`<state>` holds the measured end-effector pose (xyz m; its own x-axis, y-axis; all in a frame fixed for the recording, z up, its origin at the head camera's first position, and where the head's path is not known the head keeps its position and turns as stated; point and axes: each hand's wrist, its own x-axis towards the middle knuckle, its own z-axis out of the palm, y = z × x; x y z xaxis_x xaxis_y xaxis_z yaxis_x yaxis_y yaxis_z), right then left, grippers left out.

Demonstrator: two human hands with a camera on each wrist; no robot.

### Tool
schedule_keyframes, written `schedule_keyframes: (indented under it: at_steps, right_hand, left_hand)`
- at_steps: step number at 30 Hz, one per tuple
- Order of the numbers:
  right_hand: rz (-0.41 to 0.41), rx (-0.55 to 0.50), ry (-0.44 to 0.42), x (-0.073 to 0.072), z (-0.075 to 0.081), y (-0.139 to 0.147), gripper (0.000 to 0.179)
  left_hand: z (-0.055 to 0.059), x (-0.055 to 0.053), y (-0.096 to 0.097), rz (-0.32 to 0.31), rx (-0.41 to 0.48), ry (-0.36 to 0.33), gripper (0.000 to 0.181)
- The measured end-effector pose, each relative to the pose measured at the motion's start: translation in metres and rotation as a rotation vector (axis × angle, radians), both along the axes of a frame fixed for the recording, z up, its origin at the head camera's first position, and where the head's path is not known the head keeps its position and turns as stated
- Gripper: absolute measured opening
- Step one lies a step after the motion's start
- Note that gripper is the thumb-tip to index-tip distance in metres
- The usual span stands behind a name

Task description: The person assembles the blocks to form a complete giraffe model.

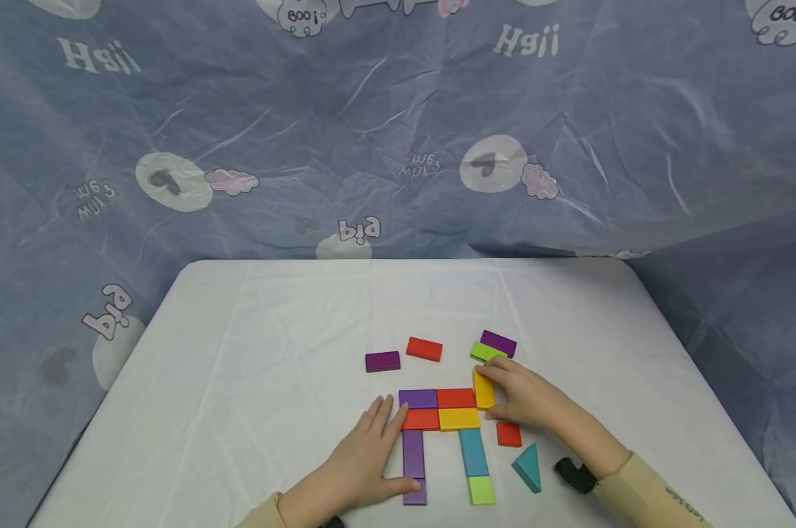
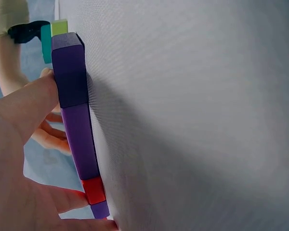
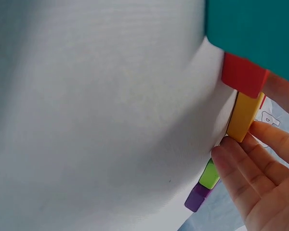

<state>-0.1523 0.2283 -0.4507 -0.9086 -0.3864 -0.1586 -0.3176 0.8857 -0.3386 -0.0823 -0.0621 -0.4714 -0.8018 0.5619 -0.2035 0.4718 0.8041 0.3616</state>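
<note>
My right hand [image 1: 536,396] holds a yellow block [image 1: 483,390] between thumb and fingers, standing upright at the right end of a flat figure of coloured blocks. Two rows make up its body: a purple block [image 1: 417,399] and a red block [image 1: 455,398] above, another red block [image 1: 420,419] and another yellow block [image 1: 459,419] below. Downward run a purple leg [image 1: 413,453] and a blue block [image 1: 473,452] with a lime block [image 1: 481,490] under it. My left hand [image 1: 364,469] rests along the figure's left side, fingers extended, its thumb touching the bottom purple block [image 2: 70,72].
Above the figure lie a dark purple block [image 1: 382,361], a red block [image 1: 425,349], and a green block [image 1: 487,352] against another purple block [image 1: 499,342]. A small red block [image 1: 508,434] and a teal triangle [image 1: 528,468] lie by the right forearm. White cloth covers the table [image 1: 272,352].
</note>
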Motion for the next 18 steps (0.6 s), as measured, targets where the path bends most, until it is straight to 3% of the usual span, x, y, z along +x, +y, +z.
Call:
schedule_keyframes:
  at_steps: [7, 14, 18]
  right_hand:
    - [0.011, -0.018, -0.013, -0.003, 0.005, 0.004, 0.070]
    - [0.038, -0.036, 0.131, -0.017, 0.026, 0.017, 0.049]
    - [0.072, -0.012, 0.170, -0.028, 0.029, 0.018, 0.043]
  left_hand:
    - [0.001, 0.000, 0.001, 0.009, -0.003, -0.025, 0.105]
    - [0.002, 0.001, 0.001, 0.001, -0.011, -0.039, 0.105]
    - [0.002, 0.001, 0.000, -0.001, -0.011, -0.037, 0.105]
